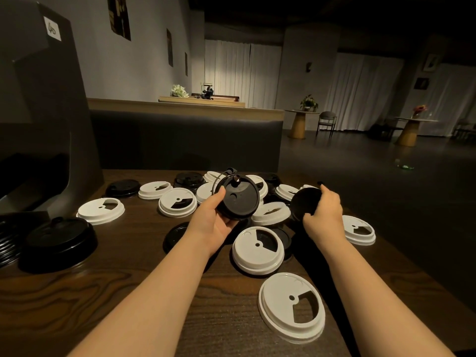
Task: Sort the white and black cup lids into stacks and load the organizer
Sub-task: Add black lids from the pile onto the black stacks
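While sorting proceeds:
left hand (215, 222): black lid (238, 199) gripped at rim
right hand (323, 212): second black lid (305, 203) pinched
lids: judged light, thin, flexible

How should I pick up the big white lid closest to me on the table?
Take the nearest white lid by its outer rim, coming from above or from its right side. It lies flat on the wooden table, apart from the pile, so nothing blocks the edge. Its flat top gives little to hold, so pinching the raised rim is probably surest.
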### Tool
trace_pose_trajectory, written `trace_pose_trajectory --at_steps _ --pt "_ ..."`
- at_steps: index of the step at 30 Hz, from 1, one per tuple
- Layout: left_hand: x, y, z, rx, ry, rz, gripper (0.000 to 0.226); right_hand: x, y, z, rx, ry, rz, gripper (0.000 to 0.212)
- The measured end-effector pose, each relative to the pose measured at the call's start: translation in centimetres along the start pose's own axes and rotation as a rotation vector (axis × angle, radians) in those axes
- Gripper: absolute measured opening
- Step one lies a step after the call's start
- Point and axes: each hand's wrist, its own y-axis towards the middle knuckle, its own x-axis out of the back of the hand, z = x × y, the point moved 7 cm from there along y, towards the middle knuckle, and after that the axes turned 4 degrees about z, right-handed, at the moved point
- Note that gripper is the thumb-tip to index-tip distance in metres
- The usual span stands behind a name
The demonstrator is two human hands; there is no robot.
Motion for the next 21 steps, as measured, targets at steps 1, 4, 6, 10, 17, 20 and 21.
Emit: trace_pose_trajectory --at_steps 1,4,6,10,17,20,21 --pt "0.0 0.0 0.0 -0.002 0.005 0.003 0.012 0.6 -0.3 0.3 0.037 0.034 -0.066 0.071" --pt "-0.3 0.0 -0.1 -0.016 0.034 0.012 0.013 2.3 -1.6 1.5 0.177 0.139 -0.23 0.05" --pt "-0.4 -0.1 -0.1 -0.028 0.05 0.015 0.014 3.0 -2.4 2.2 0.251 0.236 -0.296 0.047" --pt "-0.5 0.0 -0.2 -0.04 0.074 0.029 0.019 2.9 -3.2 3.0 0.288 0.523 -0.256 0.054" --pt "-0.4 0.0 -0.3 -0.042 0.062 0.01 0.018 -0.7 -3.4 4.1 0.285 0.772 0.066 0.041" --pt "-0.1 0.0 -0.3 -0.036 0.026 -0.014 0.018 -0.8 -3.1 4.1 0.272 0.804 0.086 0.034" --pt "-0.1 -0.1 -0.4 -0.03 0.007 -0.022 0.019 -0.8 -3.0 4.0 0.248 0.837 0.082 0.032"
